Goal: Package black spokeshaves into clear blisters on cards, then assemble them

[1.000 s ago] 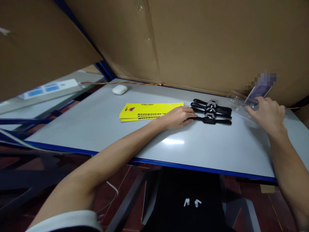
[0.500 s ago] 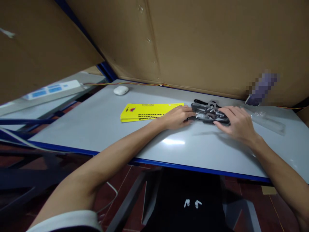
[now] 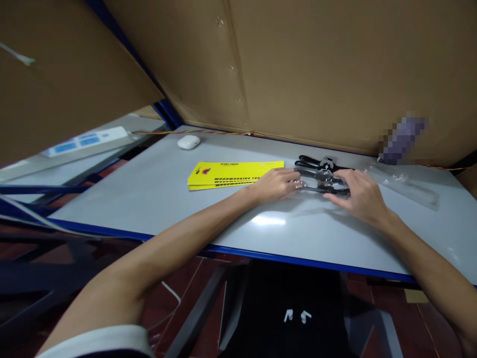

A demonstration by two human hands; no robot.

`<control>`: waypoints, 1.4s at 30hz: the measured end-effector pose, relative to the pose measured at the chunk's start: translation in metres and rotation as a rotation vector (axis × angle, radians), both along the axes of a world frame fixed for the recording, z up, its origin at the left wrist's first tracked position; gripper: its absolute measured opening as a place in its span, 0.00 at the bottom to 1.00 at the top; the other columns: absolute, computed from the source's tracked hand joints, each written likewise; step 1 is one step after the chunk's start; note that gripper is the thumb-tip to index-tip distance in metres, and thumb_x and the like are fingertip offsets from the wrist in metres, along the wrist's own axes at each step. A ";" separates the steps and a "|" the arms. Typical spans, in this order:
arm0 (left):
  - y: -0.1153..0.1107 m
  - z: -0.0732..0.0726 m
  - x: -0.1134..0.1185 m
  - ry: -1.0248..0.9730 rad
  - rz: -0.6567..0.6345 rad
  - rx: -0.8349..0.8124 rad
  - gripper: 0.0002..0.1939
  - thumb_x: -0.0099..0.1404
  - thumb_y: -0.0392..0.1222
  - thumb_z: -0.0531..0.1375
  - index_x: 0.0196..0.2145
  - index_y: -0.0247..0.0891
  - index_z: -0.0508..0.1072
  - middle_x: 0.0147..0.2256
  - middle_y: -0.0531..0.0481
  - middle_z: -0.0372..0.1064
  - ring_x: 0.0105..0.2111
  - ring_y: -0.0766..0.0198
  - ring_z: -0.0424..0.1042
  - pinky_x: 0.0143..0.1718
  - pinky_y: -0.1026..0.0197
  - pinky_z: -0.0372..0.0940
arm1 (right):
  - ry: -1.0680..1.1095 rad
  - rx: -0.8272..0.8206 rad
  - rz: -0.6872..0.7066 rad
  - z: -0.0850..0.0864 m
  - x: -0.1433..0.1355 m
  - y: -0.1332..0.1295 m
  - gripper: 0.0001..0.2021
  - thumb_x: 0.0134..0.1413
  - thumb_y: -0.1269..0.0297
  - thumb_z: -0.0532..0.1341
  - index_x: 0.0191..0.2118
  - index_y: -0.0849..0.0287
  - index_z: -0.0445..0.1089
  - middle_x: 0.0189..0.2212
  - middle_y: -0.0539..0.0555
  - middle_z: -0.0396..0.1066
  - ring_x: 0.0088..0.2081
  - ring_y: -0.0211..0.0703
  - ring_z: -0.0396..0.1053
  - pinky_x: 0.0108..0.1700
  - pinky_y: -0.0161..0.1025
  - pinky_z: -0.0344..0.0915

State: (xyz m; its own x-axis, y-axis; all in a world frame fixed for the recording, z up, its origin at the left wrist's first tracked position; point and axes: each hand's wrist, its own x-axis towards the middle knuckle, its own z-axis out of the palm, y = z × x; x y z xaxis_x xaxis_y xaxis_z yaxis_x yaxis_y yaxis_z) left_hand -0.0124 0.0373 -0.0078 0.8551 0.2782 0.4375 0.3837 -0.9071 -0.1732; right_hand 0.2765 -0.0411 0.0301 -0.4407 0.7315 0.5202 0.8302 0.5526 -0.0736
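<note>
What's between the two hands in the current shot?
Head view: black spokeshaves and clear plastic, between the left hand and right hand.

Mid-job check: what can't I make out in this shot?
Head view, nearest long black tool: right end hidden by the right hand.
Head view, flat yellow printed cards: lower right corner hidden by the left hand; smallest print too small.
Head view, tall purple object: pixelation hides its details.
</note>
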 end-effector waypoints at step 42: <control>0.009 0.002 -0.008 -0.009 0.022 -0.116 0.21 0.67 0.32 0.54 0.54 0.37 0.78 0.44 0.43 0.79 0.42 0.56 0.74 0.46 0.53 0.71 | -0.257 -0.213 -0.771 0.034 0.117 0.026 0.25 0.68 0.61 0.53 0.67 0.54 0.68 0.56 0.75 0.68 0.56 0.82 0.65 0.51 0.74 0.54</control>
State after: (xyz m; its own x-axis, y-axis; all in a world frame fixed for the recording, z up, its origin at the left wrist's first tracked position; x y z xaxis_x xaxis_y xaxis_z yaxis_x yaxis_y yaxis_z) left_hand -0.0206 0.0465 -0.0059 0.8442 0.3465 0.4089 0.4051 -0.9120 -0.0636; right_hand 0.3939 -0.0151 0.0641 0.1372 0.9474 0.2890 0.9748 -0.1810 0.1307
